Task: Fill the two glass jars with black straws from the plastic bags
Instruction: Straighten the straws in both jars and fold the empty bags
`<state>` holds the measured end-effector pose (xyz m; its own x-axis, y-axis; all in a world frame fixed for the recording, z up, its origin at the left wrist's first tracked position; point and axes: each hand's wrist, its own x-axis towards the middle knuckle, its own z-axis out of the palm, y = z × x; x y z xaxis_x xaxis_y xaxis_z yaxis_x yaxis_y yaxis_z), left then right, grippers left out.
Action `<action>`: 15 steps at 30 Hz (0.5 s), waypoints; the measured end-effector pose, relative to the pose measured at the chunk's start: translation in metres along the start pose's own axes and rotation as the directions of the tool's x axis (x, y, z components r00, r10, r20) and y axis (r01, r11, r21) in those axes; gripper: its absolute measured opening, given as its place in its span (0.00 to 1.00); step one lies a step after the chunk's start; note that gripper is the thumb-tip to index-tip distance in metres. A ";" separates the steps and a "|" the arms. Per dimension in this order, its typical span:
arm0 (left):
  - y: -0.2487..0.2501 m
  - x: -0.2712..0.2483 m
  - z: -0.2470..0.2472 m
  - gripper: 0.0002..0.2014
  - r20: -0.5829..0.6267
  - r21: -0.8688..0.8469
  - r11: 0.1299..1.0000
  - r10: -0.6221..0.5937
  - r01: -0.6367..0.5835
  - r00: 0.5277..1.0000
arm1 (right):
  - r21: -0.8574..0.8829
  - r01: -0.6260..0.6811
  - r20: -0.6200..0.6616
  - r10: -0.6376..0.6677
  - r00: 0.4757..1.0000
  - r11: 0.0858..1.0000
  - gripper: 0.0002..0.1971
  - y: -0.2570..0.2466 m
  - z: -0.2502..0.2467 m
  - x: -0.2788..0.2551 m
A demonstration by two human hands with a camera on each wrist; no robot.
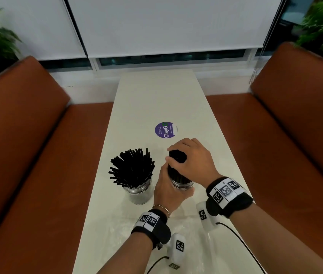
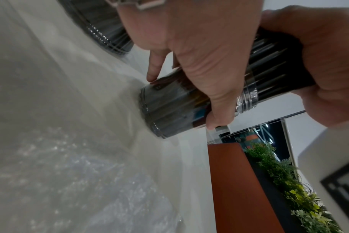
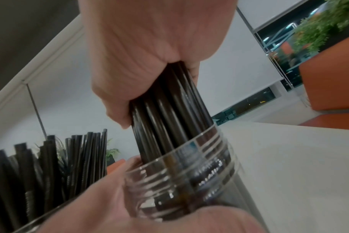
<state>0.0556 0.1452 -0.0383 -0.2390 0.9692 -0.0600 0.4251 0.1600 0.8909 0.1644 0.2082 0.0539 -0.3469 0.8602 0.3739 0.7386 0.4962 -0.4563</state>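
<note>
Two glass jars stand on the white table [image 1: 156,95]. The left jar [image 1: 139,191] holds a fanned spread of black straws [image 1: 133,168]. My left hand [image 1: 166,189] wraps round the right jar [image 1: 182,184], whose threaded neck [image 2: 247,100] shows in the left wrist view. My right hand [image 1: 191,158] grips a tight bundle of black straws [image 1: 177,157] from above, with their lower ends inside that jar [image 3: 189,178]. The bundle [image 3: 169,110] stands nearly upright. The left jar's straws [image 3: 50,157] show at the left of the right wrist view.
Crumpled clear plastic bags [image 1: 186,232] lie on the table's near end, under my wrists. A round purple sticker [image 1: 165,129] sits beyond the jars. Orange bench seats [image 1: 38,155] flank the table on both sides. Cables trail from the wrist cameras.
</note>
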 end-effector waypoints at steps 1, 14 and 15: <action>0.001 0.000 -0.001 0.51 0.005 0.002 1.000 0.001 -0.001 1.000 | 0.013 0.005 0.004 -0.005 1.000 1.000 0.12 0.001 0.000 0.001; 0.000 -0.003 -0.005 0.51 0.024 -0.043 0.999 0.005 -0.004 1.000 | 0.021 0.024 -0.028 -0.023 0.999 0.999 0.15 0.005 0.002 -0.001; 0.000 -0.003 -0.005 0.51 0.025 -0.050 0.999 0.002 -0.001 1.000 | 0.016 0.024 -0.029 -0.024 0.999 1.000 0.15 0.004 0.002 -0.001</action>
<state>0.0525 0.1411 -0.0356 -0.2163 0.9739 -0.0694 0.3812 0.1497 0.9123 0.1660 0.2095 0.0501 -0.3475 0.8442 0.4081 0.7206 0.5189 -0.4598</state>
